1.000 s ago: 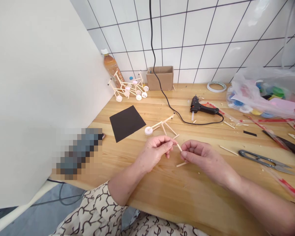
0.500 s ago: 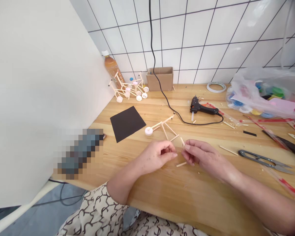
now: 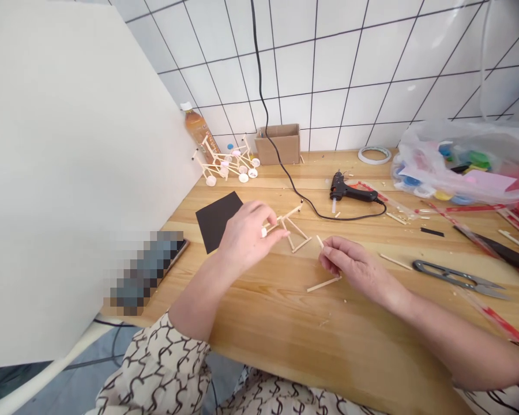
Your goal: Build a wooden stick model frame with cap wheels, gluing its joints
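Observation:
A small frame of wooden sticks (image 3: 300, 245) with a white wheel at its left end lies on the table. Around that wheel end is my left hand (image 3: 248, 233), its thumb and forefinger apart; it partly hides the wheel, and no grip on the frame shows. My right hand (image 3: 350, 265) is closed, pinching a short wooden stick (image 3: 320, 242) between thumb and fingers just right of the frame. Another wooden stick (image 3: 322, 285) lies on the table below the right hand, its far end near the fingers.
A black sheet (image 3: 214, 222) and a phone (image 3: 151, 271) are on the left. Further back stand similar stick models (image 3: 227, 164), a bottle (image 3: 196, 129) and a cardboard box (image 3: 279, 144). To the right lie a glue gun (image 3: 352, 190), thread snips (image 3: 456, 276), tape (image 3: 374, 154) and a plastic bag (image 3: 458, 167).
My left hand has moved up and left to the wheel end of the stick frame, its fingers spreading. My right hand still pinches the short stick. The view has shifted slightly.

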`<state>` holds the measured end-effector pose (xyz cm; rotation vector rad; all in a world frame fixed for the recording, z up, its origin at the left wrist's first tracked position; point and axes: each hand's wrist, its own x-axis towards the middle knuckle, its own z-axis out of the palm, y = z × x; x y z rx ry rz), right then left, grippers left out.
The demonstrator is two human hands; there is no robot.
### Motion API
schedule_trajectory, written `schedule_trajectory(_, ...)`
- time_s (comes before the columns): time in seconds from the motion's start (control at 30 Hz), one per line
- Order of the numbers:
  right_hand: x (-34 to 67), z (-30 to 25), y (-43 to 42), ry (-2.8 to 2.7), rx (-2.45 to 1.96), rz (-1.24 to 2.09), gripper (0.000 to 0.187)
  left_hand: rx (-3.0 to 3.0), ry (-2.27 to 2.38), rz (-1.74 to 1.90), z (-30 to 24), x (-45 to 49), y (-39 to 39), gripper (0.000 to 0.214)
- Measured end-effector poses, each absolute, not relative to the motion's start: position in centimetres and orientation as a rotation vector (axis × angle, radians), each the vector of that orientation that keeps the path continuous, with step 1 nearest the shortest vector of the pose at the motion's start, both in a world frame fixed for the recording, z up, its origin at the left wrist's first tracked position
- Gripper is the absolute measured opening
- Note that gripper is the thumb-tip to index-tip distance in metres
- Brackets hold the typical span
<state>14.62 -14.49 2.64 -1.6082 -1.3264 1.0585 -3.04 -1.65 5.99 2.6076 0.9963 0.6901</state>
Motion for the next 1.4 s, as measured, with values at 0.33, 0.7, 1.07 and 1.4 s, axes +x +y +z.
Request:
schedule_trajectory(0.33, 14.7, 2.7, -14.4, -1.307, -1.605, 1.036, 0.026, 2.613, 1.19, 0.266, 4.1, -1.4, 1.5, 0.028)
schedule_trajectory(0.7, 15.0, 3.1, -14.5, -1.353, -1.604, 0.926, 0.024, 2.274, 1.274, 0.5, 3.4, -1.5, 1.6, 0.013)
schedule_trajectory(1.07, 16.0, 3.1, -14.4, -1.495, -1.607, 0.784, 0.023, 1.548, 1.195, 0.552, 3.6, -2.4, 0.3, 0.006)
schedule_trajectory(1.4, 15.6, 2.6, -14.1, -1.722, -1.663, 0.637, 0.021, 1.3, 1.198, 0.536, 2.0, -3.5, -1.5, 0.007)
